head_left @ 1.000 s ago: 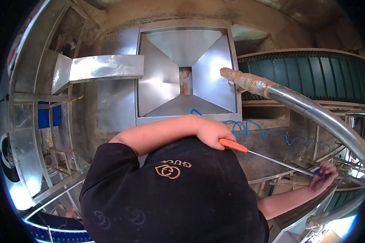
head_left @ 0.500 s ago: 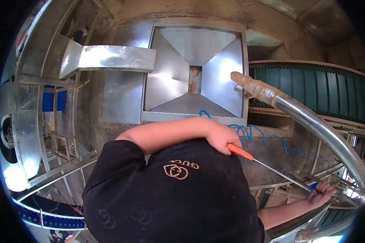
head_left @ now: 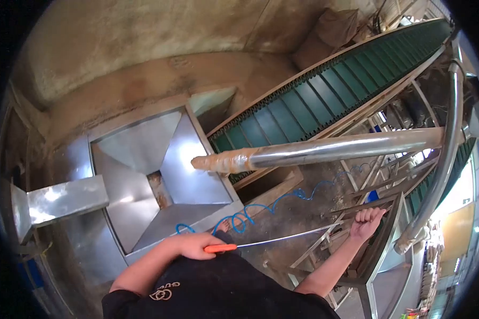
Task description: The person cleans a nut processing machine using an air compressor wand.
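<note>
Beside hopper (head_left: 191,165) edge: left hand (head_left: 190,245) fingers clamp orange-handled rod (head_left: 282,238); right hand (head_left: 368,222) fingers curl over frame rail (head_left: 384,229).

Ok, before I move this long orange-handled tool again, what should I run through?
1. Left hand closed round the grip of the orange-handled tool: ok.
2. Right hand holding on, fingers curled over a frame bar: ok.
3. Where the tool's thin shaft ends: cannot tell, the far end is lost among the bars near the right hand.
4. Blue coiled hose free of the shaft: cannot tell, the two overlap in view close to the handle.
5. Shaft apart from the big steel pipe: ok, the pipe shows well above it in the picture.
</note>
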A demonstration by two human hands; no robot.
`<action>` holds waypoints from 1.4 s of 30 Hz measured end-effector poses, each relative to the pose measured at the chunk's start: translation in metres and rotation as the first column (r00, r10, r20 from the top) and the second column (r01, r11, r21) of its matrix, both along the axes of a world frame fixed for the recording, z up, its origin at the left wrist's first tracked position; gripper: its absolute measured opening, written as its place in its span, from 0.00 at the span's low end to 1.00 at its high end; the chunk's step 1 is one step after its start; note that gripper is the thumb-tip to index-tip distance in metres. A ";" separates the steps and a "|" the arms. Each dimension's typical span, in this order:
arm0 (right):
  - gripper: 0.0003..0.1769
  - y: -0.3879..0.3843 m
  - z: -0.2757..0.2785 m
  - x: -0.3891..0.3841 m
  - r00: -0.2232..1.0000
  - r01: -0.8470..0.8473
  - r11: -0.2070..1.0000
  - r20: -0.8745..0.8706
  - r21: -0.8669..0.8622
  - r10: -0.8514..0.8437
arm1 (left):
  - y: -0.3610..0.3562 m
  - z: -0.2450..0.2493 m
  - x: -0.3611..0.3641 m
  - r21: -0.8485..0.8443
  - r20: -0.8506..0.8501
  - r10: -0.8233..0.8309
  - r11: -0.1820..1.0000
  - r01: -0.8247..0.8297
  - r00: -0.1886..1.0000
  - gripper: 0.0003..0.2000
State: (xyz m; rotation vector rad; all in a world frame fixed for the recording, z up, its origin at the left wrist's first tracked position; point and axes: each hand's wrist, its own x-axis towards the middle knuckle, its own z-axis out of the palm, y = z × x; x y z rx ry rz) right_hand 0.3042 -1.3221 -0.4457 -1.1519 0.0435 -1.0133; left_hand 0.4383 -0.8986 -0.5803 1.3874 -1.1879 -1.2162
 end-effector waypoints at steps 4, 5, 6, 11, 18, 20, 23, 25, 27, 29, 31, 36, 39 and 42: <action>0.24 0.042 -0.017 0.013 0.910 0.107 0.994 -0.402 -0.023 -0.107 | -0.006 -0.009 0.000 -0.027 -0.022 -0.047 0.999 0.047 0.999 0.21; 0.24 0.039 -0.017 0.009 0.915 0.114 0.993 -0.386 -0.035 -0.118 | -0.008 -0.018 -0.003 -0.045 -0.009 -0.029 0.999 0.029 1.000 0.21; 0.24 0.039 -0.021 0.006 0.941 0.105 0.993 -0.329 0.047 -0.084 | -0.008 -0.011 0.000 -0.030 -0.006 -0.050 0.998 0.049 0.999 0.21; 0.23 0.025 0.001 -0.009 0.972 0.094 0.995 -0.215 -0.027 -0.098 | -0.005 -0.016 -0.001 -0.017 -0.024 -0.028 0.999 0.027 0.999 0.18; 0.20 0.060 -0.022 0.021 0.947 -0.028 0.999 -0.321 -0.024 0.018 | -0.007 -0.031 0.001 -0.112 0.024 -0.043 0.993 0.045 0.999 0.15; 0.19 0.053 -0.004 0.019 0.965 0.018 1.000 -0.260 -0.012 -0.020 | -0.004 -0.032 0.003 -0.055 0.046 -0.131 0.989 0.134 0.990 0.15; 0.16 0.043 0.008 0.011 0.921 0.010 1.000 -0.388 -0.021 -0.017 | -0.001 -0.048 0.009 -0.079 -0.023 0.042 0.996 -0.043 0.999 0.10; 0.17 0.050 -0.008 0.023 0.871 0.074 0.955 -0.448 -0.288 -0.203 | -0.003 -0.049 0.008 -0.059 -0.114 0.053 0.996 -0.060 0.992 0.08; 0.20 0.069 -0.008 0.021 0.868 -0.041 0.985 -0.494 -0.170 -0.049 | -0.006 -0.042 0.011 0.007 -0.083 0.020 1.000 -0.020 0.996 0.08; 0.21 0.067 -0.019 0.014 0.905 0.022 0.996 -0.422 -0.082 -0.055 | -0.009 -0.038 0.014 0.033 -0.114 0.014 0.999 -0.010 0.993 0.08; 0.23 0.068 -0.021 0.001 0.930 0.065 0.997 -0.361 -0.036 -0.074 | -0.012 -0.035 0.013 0.037 -0.133 -0.010 0.999 0.015 0.991 0.09; 0.23 0.075 -0.027 -0.037 0.882 0.211 0.974 -0.413 -0.082 -0.226 | -0.030 -0.030 0.013 0.113 -0.214 -0.121 0.982 0.148 0.969 0.08; 0.22 0.080 -0.029 -0.076 0.907 0.250 0.968 -0.356 0.031 -0.223 | -0.042 -0.036 0.012 0.115 -0.151 -0.213 0.966 0.231 0.965 0.07; 0.22 0.080 -0.037 -0.126 0.794 0.519 0.854 -0.391 0.037 -0.465 | -0.053 -0.026 0.008 0.144 -0.132 -0.276 0.945 0.294 0.952 0.06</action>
